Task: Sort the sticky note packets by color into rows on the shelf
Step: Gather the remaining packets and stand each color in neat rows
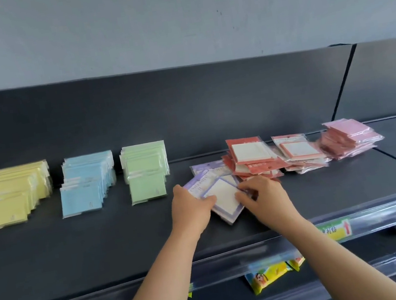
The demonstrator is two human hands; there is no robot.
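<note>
- Nearest, the left hand (190,209) is curled round the left side of a purple packet stack (222,197), thumb on top.
- The stack's right corner is pinched by the right hand (264,199).
- The stack is held cornerwise, low over the shelf (77,246), just right of the green row (145,171).
- A yellow row (15,197) and a blue row (88,182) are lined up further left.
- Red packets (252,156) and pink packets (348,139) are heaped at the right.

yellow packets (12,197) are lined front-to-back at far left | blue packets (85,183) rowed beside | green packets (145,171) rowed next | purple-bordered packets (221,195) held skewed at mid shelf (77,246) by left hand (190,208) and right hand (264,199) | red-bordered packets (252,154) and pink packets (350,138) heaped rightward
</note>
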